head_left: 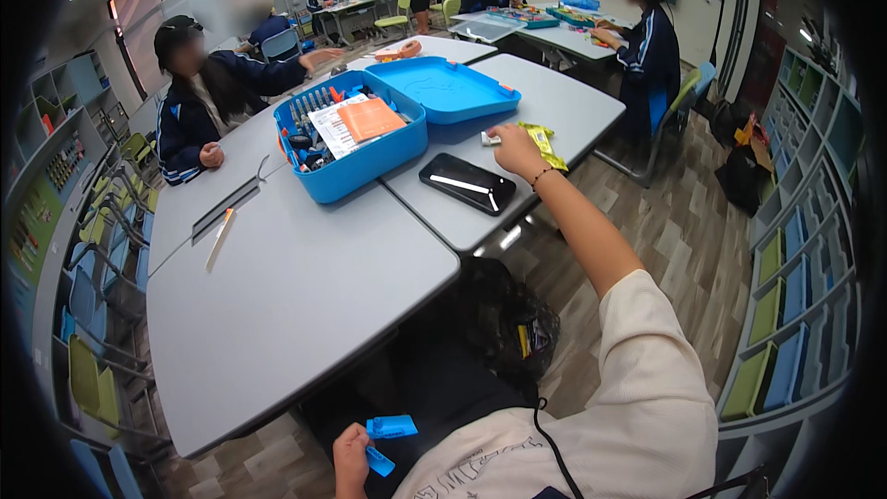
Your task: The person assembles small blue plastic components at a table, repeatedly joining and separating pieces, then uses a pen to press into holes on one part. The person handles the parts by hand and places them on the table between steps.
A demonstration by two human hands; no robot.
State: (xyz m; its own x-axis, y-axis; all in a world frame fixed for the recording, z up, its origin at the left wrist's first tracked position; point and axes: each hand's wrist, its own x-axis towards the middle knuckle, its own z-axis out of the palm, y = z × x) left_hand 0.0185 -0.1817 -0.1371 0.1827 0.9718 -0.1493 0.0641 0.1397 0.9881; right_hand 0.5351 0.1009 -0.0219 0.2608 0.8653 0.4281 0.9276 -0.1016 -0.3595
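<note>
Low in front of my body, my left hand (350, 458) is closed round a flat blue plastic piece (393, 426); a second blue part sticks out below it. My right hand (517, 152) stretches to the far right table with its fingers curled down. A small pale piece (490, 139) shows at its fingertips; whether it is gripped is partly hidden. Beside that hand lies a crinkled yellow packet (540, 139). Just left of it rests a black phone (467, 182). An open blue case (360, 162) holds assorted parts, a white printed sheet (334, 128) and an orange booklet (370, 118).
Grey tables (305, 314) meet at a seam under the case. A thin strip (220, 238) lies near a dark slot (228, 209). A person (217, 102) sits across on the left. A dark plastic bag (527, 328) is below the table edge; shelves (804, 296) line the right.
</note>
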